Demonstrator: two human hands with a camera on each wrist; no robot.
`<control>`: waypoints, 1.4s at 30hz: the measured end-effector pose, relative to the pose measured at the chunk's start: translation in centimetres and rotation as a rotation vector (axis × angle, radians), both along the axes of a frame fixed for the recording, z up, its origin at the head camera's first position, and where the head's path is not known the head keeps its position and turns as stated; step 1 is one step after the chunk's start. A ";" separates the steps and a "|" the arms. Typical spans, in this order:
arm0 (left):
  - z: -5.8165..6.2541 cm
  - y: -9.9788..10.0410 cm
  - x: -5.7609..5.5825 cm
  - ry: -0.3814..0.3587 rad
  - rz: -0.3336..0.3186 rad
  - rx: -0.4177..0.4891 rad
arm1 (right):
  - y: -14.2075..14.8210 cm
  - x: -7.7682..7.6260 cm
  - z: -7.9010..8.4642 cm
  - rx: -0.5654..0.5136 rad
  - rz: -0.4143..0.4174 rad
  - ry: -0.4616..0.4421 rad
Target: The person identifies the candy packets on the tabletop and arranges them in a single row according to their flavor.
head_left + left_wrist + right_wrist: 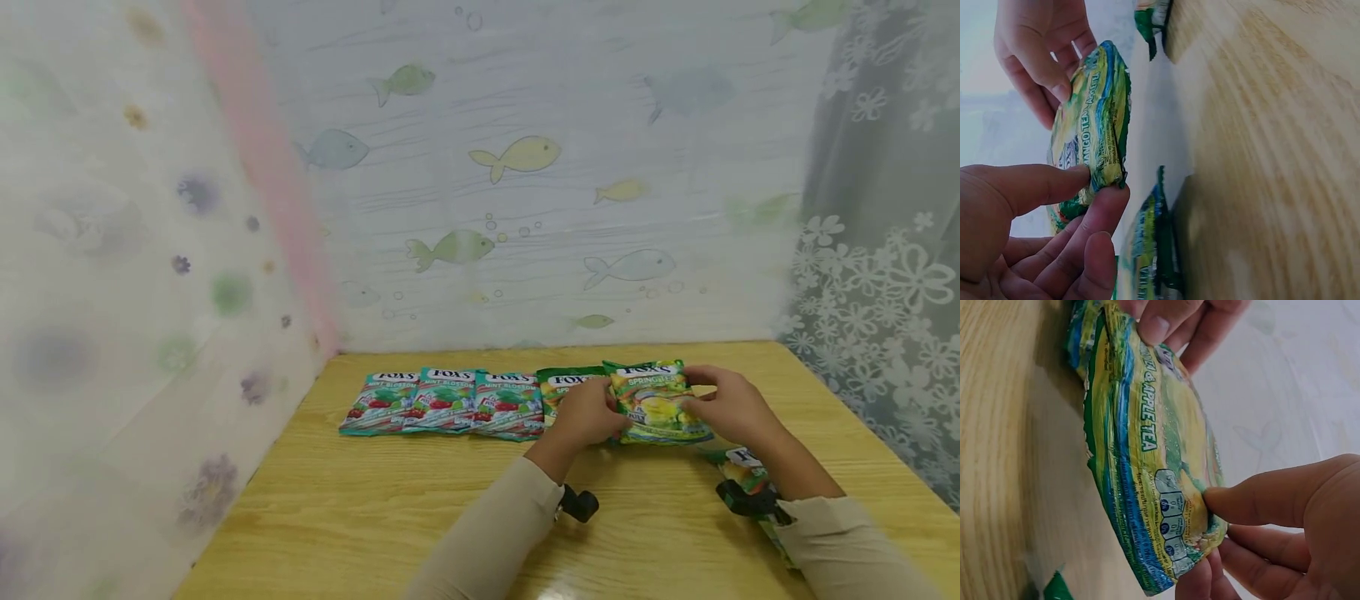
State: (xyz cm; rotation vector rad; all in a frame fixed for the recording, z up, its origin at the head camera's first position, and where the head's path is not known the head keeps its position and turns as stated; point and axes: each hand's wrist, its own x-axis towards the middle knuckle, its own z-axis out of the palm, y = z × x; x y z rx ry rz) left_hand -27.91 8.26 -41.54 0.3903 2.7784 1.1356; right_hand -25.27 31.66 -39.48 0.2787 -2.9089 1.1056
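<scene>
A green and yellow Fox's Spring Tea candy bag (651,404) is held by both hands, its lettering facing me. My left hand (588,412) pinches its left end between thumb and fingers, as the left wrist view shows. At the other end, my right hand (731,408) grips the bag with the thumb on the front and fingers behind. The left wrist view shows space between the bag's lower edge and the wooden table (1260,156). Just left of it lies another Spring Tea bag (553,385), partly covered by my left hand.
Three teal Mint Blossom candy bags overlap in a row to the left, the nearest being this bag (510,408). Beneath my right forearm lies one more green Fox's bag (746,475), partly hidden. A fish-patterned wall covering (525,208) rises behind the table.
</scene>
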 end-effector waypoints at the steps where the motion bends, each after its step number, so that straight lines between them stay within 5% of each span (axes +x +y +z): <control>1: -0.2 0.0 0.0 0.001 0.007 -0.001 | -0.1 -0.1 -0.1 -0.001 -0.003 -0.001; 7: -0.6 0.3 -0.4 -0.017 0.057 0.032 | -0.4 -0.5 -0.7 -0.032 -0.012 -0.023; 16: -0.4 1.0 -1.0 -0.004 0.107 -0.087 | -0.4 -0.8 -1.8 -0.066 -0.020 -0.041; 42: -1.2 2.0 -1.4 -0.019 0.118 -0.121 | -0.5 -0.6 -2.9 -0.142 0.000 -0.122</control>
